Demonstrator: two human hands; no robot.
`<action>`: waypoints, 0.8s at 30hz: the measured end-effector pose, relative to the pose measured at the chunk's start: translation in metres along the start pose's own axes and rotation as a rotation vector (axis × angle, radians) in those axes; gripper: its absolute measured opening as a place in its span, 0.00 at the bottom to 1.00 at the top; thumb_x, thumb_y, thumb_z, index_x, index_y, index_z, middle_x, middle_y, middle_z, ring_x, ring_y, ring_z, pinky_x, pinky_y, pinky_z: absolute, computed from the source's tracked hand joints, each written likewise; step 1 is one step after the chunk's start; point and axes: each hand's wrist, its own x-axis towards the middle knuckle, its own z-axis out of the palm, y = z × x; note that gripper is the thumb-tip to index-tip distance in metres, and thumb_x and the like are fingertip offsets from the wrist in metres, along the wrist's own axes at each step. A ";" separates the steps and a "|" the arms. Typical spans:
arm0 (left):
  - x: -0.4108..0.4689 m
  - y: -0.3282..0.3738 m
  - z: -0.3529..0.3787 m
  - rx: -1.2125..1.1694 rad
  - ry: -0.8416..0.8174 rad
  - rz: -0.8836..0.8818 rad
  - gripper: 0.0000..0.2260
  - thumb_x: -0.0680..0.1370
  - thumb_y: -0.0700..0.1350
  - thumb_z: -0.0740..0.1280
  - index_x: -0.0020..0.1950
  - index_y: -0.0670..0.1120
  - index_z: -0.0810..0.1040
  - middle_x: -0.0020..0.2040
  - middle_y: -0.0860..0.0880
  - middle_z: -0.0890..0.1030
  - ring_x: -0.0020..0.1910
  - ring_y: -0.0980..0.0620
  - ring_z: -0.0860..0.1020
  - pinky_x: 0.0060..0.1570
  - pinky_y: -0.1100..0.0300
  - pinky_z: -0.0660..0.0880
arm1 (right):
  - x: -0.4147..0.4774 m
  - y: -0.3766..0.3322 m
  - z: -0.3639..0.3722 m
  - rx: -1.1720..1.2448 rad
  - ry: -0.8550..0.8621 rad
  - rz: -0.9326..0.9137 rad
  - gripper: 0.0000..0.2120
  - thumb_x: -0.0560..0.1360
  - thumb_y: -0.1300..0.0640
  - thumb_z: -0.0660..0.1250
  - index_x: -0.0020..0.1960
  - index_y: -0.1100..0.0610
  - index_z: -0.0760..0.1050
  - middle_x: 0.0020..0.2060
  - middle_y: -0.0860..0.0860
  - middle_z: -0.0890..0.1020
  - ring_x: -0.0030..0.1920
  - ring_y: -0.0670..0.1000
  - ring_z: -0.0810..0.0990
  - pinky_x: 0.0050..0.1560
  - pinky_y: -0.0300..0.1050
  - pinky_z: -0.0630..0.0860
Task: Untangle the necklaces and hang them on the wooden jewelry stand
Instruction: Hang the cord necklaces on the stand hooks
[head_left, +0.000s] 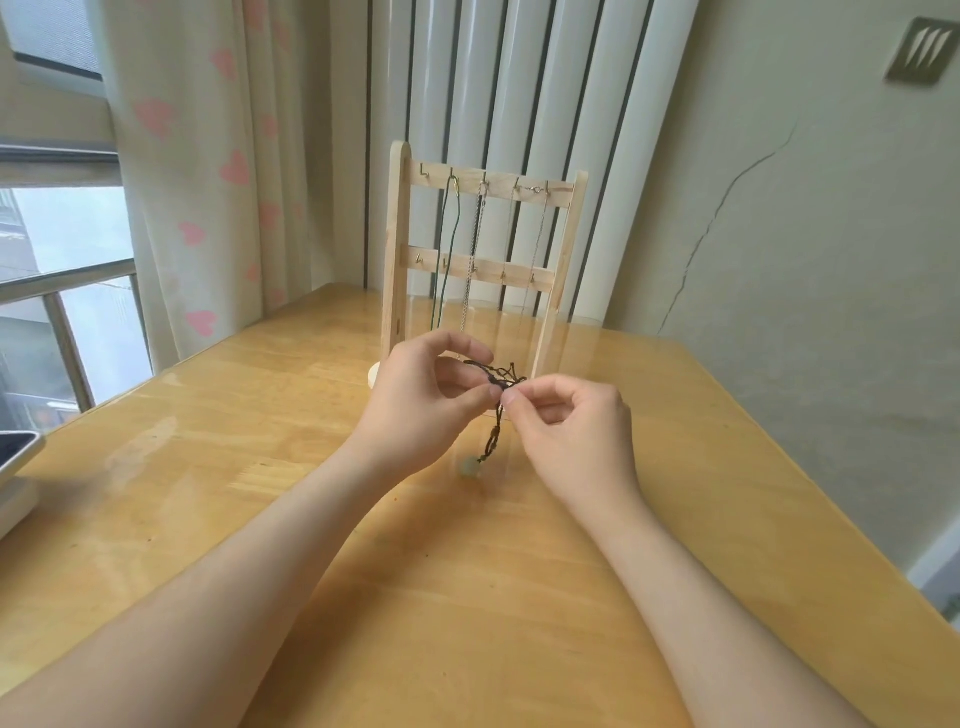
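Hands, two of them, are raised over the light wooden table (208, 467). Far left of the left hand (415, 402) lies one flat white device (15, 467), cut by the edge. The left hand pinches one tangled dark brown cord necklace (498, 382) with thumb and forefinger. The right hand (571, 431) pinches the same knot from the other side. One pale green pendant (470, 466) hangs below the fingers. Behind both hands stands one pale wooden jewelry stand (397, 260) with two rails of five hooks each. It carries one green cord necklace (442, 249) and thin silver chains (474, 249), whose number is unclear.
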 end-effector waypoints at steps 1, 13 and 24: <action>0.000 0.000 0.000 0.010 -0.004 0.007 0.12 0.77 0.37 0.78 0.56 0.48 0.81 0.43 0.47 0.89 0.47 0.49 0.89 0.58 0.44 0.84 | 0.001 0.001 0.000 -0.011 -0.001 -0.007 0.04 0.78 0.55 0.76 0.44 0.50 0.87 0.34 0.40 0.86 0.36 0.44 0.85 0.46 0.43 0.82; 0.002 0.002 0.003 -0.129 0.054 -0.062 0.09 0.84 0.33 0.62 0.58 0.46 0.76 0.52 0.45 0.79 0.46 0.49 0.89 0.61 0.42 0.83 | 0.002 0.003 0.005 0.117 -0.109 0.074 0.07 0.76 0.50 0.64 0.41 0.51 0.76 0.31 0.49 0.84 0.38 0.53 0.85 0.43 0.52 0.81; 0.009 0.004 0.001 -0.648 0.042 -0.385 0.07 0.85 0.36 0.62 0.55 0.43 0.80 0.46 0.43 0.75 0.34 0.48 0.77 0.43 0.50 0.79 | 0.007 -0.011 -0.007 0.779 -0.090 0.449 0.11 0.83 0.63 0.57 0.42 0.60 0.72 0.32 0.56 0.81 0.43 0.60 0.85 0.49 0.53 0.82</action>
